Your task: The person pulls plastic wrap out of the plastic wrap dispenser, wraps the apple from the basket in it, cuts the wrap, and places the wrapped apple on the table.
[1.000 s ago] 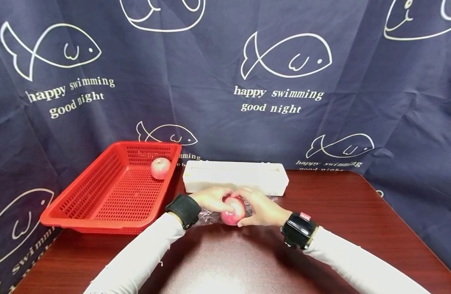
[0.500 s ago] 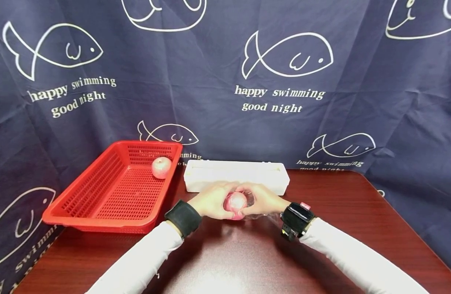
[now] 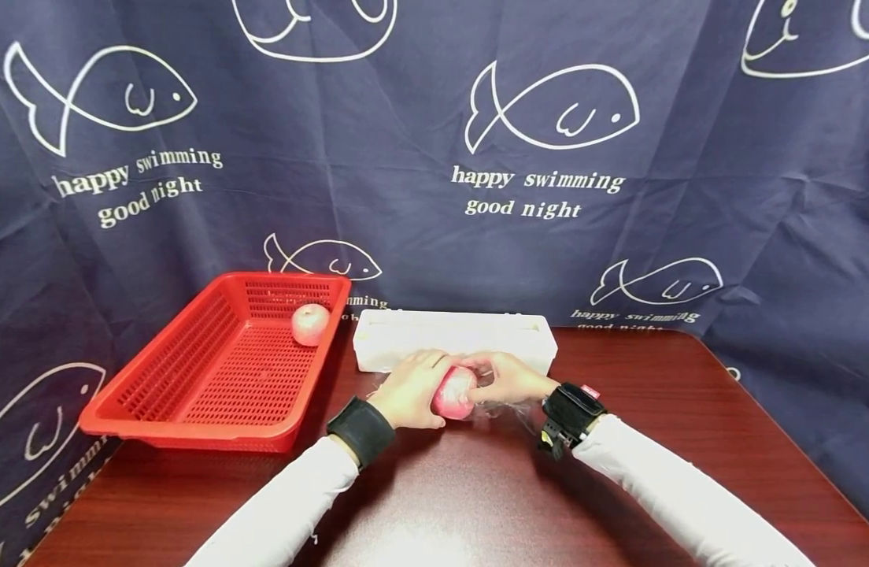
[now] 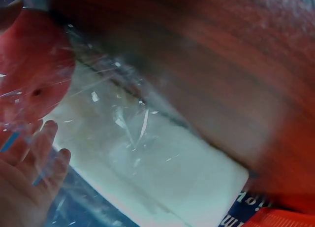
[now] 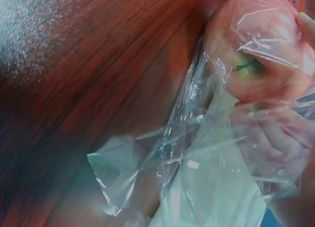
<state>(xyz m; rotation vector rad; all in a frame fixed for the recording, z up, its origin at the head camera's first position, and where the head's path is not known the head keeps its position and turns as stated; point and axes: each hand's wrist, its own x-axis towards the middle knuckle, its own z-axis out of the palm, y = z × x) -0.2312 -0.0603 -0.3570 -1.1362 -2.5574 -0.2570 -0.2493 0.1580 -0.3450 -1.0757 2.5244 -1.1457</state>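
A red apple [image 3: 454, 392], partly covered in clear plastic wrap [image 3: 501, 408], is between the two hands at the middle of the table. My left hand [image 3: 410, 394] grips its left side, back of the hand up. From the right, my right hand [image 3: 508, 379] holds the apple with its thumb on the near face and fingers over the far side. The right wrist view shows the apple's stem side [image 5: 261, 54] under film, with loose wrap [image 5: 118, 178] trailing off. Film also covers the apple [image 4: 34, 64] in the left wrist view, its dark blossom end showing.
Right behind the hands stands a long white box [image 3: 456, 335]. To the left is a red perforated basket [image 3: 194, 429] with another apple [image 3: 310, 324] in its far right corner. A dark blue fish-print curtain [image 3: 406, 142] hangs behind the brown table [image 3: 654, 409].
The apple has been turned and tilted in the hands. Film that lay spread around it is drawn closer, with loose wrap now trailing to the right. The left hand has rolled over the apple's left side.
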